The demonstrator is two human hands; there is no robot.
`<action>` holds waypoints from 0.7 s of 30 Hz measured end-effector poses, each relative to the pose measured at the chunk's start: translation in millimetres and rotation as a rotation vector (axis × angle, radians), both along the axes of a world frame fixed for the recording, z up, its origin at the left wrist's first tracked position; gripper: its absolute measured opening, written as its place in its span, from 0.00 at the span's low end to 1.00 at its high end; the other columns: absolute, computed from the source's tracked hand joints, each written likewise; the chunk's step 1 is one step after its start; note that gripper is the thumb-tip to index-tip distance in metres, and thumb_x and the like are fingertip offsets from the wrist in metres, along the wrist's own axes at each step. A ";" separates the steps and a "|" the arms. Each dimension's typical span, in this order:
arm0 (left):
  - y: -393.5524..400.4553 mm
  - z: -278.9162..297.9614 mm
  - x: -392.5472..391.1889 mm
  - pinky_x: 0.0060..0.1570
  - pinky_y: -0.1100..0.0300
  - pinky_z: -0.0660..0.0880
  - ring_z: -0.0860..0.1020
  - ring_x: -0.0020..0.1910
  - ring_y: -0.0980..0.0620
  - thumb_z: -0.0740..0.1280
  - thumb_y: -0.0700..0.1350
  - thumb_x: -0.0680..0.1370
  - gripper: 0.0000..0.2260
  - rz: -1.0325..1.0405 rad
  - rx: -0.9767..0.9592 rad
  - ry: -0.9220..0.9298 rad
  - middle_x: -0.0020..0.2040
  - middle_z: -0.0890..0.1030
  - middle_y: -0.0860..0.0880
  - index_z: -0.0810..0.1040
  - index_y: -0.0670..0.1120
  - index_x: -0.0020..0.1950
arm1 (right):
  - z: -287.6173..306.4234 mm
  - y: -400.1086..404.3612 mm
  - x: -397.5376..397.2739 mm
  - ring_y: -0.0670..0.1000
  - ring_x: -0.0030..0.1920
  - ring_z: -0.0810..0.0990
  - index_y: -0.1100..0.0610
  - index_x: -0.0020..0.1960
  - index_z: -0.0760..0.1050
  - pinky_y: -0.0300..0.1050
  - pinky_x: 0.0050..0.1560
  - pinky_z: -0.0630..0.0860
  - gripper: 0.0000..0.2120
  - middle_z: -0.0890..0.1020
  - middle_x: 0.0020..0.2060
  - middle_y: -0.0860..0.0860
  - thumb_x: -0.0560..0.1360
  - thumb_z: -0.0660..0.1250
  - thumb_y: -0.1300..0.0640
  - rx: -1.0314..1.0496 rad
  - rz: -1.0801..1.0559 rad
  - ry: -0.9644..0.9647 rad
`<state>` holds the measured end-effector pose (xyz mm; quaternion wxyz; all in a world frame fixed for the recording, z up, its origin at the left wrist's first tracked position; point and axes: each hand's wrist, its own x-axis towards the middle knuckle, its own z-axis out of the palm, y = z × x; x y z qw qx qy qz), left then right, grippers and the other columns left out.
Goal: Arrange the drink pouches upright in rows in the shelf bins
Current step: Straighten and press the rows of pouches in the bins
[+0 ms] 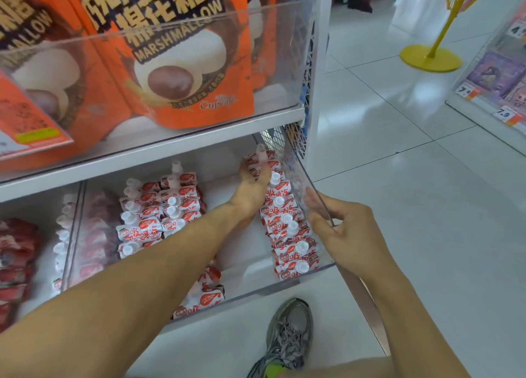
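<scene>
Two hands work the bin (318, 198): left hand (252, 185) grips a back-row pouch (260, 161); right hand (338, 229) pinches the bin's wall.

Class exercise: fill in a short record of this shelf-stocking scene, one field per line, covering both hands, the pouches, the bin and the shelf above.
left hand: reaches deep into the bin, gripping a pouch at the back of the right row
right hand: pinches the clear bin's right wall
right row of pouches: upright, caps up, along that wall
middle rows: upright
front pouches: lying tipped over
shelf above: orange marshmallow bags
</scene>
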<state>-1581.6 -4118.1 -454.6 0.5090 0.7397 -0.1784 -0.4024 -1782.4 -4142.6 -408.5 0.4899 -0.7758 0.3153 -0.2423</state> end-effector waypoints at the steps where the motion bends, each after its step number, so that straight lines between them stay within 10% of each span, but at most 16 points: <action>1: 3.9 3.3 -4.8 0.65 0.45 0.71 0.77 0.61 0.46 0.57 0.75 0.69 0.41 0.036 0.028 0.004 0.65 0.77 0.47 0.55 0.53 0.75 | 0.6 0.1 -0.6 0.32 0.48 0.81 0.45 0.65 0.78 0.30 0.44 0.79 0.17 0.82 0.44 0.30 0.79 0.67 0.58 0.008 0.004 0.003; 6: 26.2 3.4 -23.8 0.54 0.50 0.79 0.82 0.50 0.46 0.62 0.50 0.80 0.12 0.078 0.112 -0.161 0.50 0.84 0.48 0.79 0.47 0.58 | 0.3 0.8 -1.6 0.36 0.51 0.82 0.45 0.67 0.77 0.38 0.50 0.82 0.17 0.84 0.52 0.37 0.80 0.66 0.57 0.004 0.003 0.002; 17: 20.5 17.8 -4.2 0.43 0.55 0.76 0.76 0.35 0.40 0.58 0.59 0.80 0.27 -0.032 0.273 -0.368 0.35 0.79 0.41 0.72 0.39 0.32 | -4.8 -3.7 -1.0 0.38 0.54 0.82 0.44 0.69 0.75 0.46 0.53 0.82 0.18 0.84 0.54 0.38 0.81 0.66 0.53 -0.038 0.008 0.045; 21: 16.8 12.5 1.3 0.47 0.53 0.77 0.80 0.46 0.42 0.59 0.57 0.80 0.23 -0.088 0.344 -0.360 0.47 0.83 0.40 0.79 0.37 0.47 | -6.2 -3.4 -0.7 0.39 0.55 0.82 0.43 0.69 0.74 0.48 0.54 0.82 0.18 0.84 0.54 0.39 0.81 0.65 0.52 -0.056 -0.001 0.062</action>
